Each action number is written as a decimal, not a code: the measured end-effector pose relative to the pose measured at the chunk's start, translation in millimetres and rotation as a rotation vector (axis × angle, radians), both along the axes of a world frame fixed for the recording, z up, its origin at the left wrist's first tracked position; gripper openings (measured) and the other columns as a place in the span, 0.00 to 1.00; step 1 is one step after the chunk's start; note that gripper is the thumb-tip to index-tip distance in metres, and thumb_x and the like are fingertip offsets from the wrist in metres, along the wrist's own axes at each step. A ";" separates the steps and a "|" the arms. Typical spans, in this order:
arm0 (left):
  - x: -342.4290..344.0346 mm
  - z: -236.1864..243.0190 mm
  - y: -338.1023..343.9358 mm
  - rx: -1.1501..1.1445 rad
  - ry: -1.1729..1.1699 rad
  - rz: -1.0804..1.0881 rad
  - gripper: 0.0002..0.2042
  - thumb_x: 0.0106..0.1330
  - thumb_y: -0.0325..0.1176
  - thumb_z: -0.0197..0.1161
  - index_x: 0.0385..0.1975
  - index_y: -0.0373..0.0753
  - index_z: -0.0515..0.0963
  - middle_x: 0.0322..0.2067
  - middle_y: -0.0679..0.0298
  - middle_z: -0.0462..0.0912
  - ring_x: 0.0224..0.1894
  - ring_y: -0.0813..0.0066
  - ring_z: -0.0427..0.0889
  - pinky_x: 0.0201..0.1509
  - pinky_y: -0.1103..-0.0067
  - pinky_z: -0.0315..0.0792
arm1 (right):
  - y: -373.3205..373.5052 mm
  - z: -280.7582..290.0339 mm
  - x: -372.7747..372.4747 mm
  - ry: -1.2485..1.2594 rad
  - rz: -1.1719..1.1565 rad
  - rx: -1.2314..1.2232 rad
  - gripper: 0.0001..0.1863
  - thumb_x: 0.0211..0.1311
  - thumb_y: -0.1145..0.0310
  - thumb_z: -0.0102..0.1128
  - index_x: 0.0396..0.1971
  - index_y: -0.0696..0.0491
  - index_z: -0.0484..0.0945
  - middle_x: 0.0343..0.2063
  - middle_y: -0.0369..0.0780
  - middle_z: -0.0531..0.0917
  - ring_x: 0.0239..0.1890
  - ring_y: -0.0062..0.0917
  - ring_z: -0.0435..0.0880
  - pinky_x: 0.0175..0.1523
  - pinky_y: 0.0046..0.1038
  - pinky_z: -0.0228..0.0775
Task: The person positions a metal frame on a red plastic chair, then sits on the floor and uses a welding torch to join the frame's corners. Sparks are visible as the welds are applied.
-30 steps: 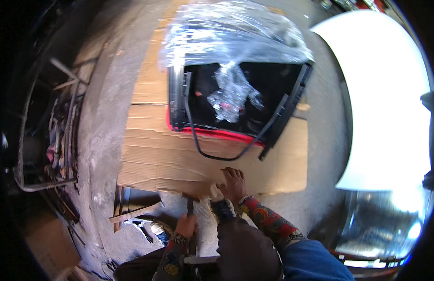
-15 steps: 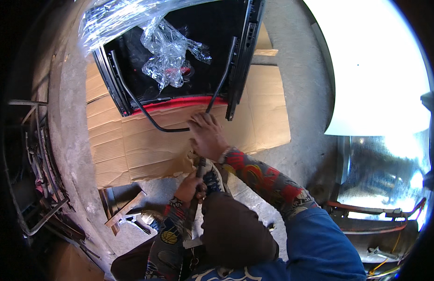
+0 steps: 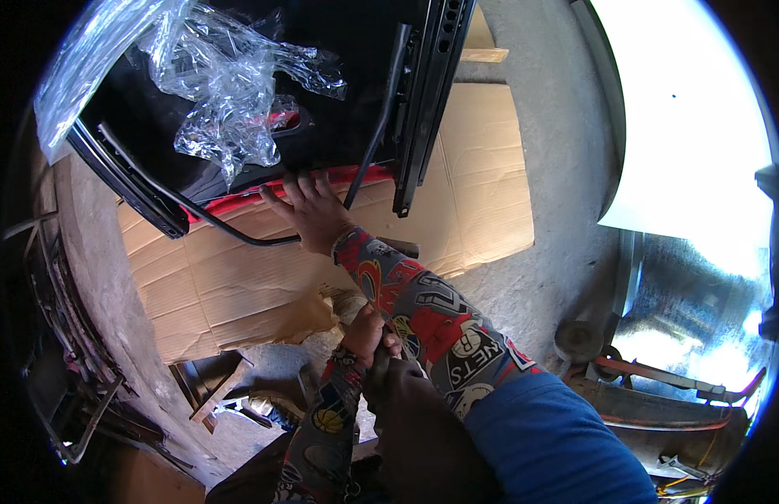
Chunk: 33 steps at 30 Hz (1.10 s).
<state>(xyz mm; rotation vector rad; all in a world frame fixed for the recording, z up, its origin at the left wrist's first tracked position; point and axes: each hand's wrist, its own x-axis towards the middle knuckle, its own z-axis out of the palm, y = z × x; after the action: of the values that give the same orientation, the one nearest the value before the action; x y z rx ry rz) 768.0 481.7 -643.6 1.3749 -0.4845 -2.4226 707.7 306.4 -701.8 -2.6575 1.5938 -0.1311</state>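
Observation:
My right hand [image 3: 314, 214] lies with spread fingers on the red edge [image 3: 238, 202] of a large black panel [image 3: 339, 139]. Its palm is against, or just over, a black U-shaped bar [image 3: 368, 160] that loops past that edge. My left hand [image 3: 366, 334] is closed round a dark-handled tool, lower down beneath my right forearm. A grey, rounded end [image 3: 400, 248] pokes out beyond that forearm; whether it belongs to the tool I cannot tell. Crumpled clear plastic wrap [image 3: 230, 109] lies over the panel. Black rails run along the panel's sides [image 3: 423, 109].
Flattened cardboard [image 3: 482, 176] lies under the panel on a concrete floor [image 3: 566, 160]. A large white panel [image 3: 692, 126] stands at the right, above shiny sheet metal [image 3: 692, 286]. Metal frames [image 3: 78, 336] crowd the left, and wooden pieces [image 3: 217, 391] lie near a shoe.
My right hand has moved left and away from me, from the bar's right bend onto the red edge. My left hand has shifted slightly right, still gripping. The whole view has shifted somewhat.

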 end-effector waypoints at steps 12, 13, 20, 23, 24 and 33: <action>-13.7 -15.9 -26.0 -0.118 0.016 0.004 0.09 0.78 0.41 0.49 0.48 0.45 0.71 0.28 0.64 0.72 0.21 0.75 0.72 0.24 0.69 0.74 | -4.3 -8.3 -5.1 -0.076 0.069 -0.112 0.55 0.38 0.49 0.75 0.73 0.44 0.65 0.73 0.46 0.62 0.72 0.48 0.62 0.76 0.64 0.46; -15.4 -16.4 -29.6 -0.122 0.020 0.013 0.09 0.78 0.41 0.49 0.48 0.45 0.71 0.28 0.64 0.72 0.21 0.75 0.72 0.24 0.69 0.74 | -4.0 -8.2 -6.4 -0.077 0.096 -0.141 0.54 0.38 0.49 0.76 0.72 0.45 0.66 0.73 0.46 0.63 0.72 0.47 0.61 0.75 0.63 0.47; -19.7 -16.3 -42.5 -0.129 0.037 0.025 0.09 0.78 0.41 0.49 0.48 0.45 0.71 0.28 0.64 0.72 0.21 0.75 0.72 0.25 0.70 0.74 | -0.7 -16.2 -9.1 -0.165 0.193 -0.156 0.49 0.39 0.42 0.77 0.66 0.46 0.73 0.72 0.40 0.66 0.70 0.38 0.65 0.69 0.50 0.57; -24.3 -14.3 -44.4 -0.131 0.044 0.026 0.10 0.78 0.41 0.49 0.48 0.44 0.71 0.27 0.64 0.72 0.21 0.75 0.73 0.25 0.70 0.74 | -1.0 -18.1 -8.8 -0.195 0.197 -0.145 0.45 0.41 0.43 0.76 0.62 0.47 0.75 0.68 0.40 0.69 0.67 0.37 0.66 0.65 0.48 0.59; -26.5 -14.3 -45.7 -0.127 0.045 0.028 0.10 0.78 0.41 0.49 0.48 0.44 0.71 0.27 0.64 0.72 0.21 0.75 0.73 0.25 0.70 0.74 | 0.0 -17.5 -8.9 -0.157 0.203 -0.069 0.44 0.42 0.44 0.76 0.61 0.48 0.76 0.67 0.40 0.70 0.65 0.37 0.67 0.64 0.48 0.59; -42.0 -12.5 -60.3 -0.118 0.074 0.030 0.10 0.78 0.41 0.50 0.48 0.44 0.71 0.27 0.64 0.73 0.21 0.75 0.73 0.25 0.70 0.74 | -1.8 -8.9 -10.6 -0.309 0.149 0.075 0.35 0.47 0.44 0.72 0.50 0.53 0.81 0.52 0.43 0.77 0.57 0.38 0.72 0.59 0.47 0.66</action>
<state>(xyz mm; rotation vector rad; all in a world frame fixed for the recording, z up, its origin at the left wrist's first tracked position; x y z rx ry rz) 726.0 421.4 -656.0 1.2304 -0.5745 -2.3704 697.0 304.5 -710.7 -2.5349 1.2784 -0.4427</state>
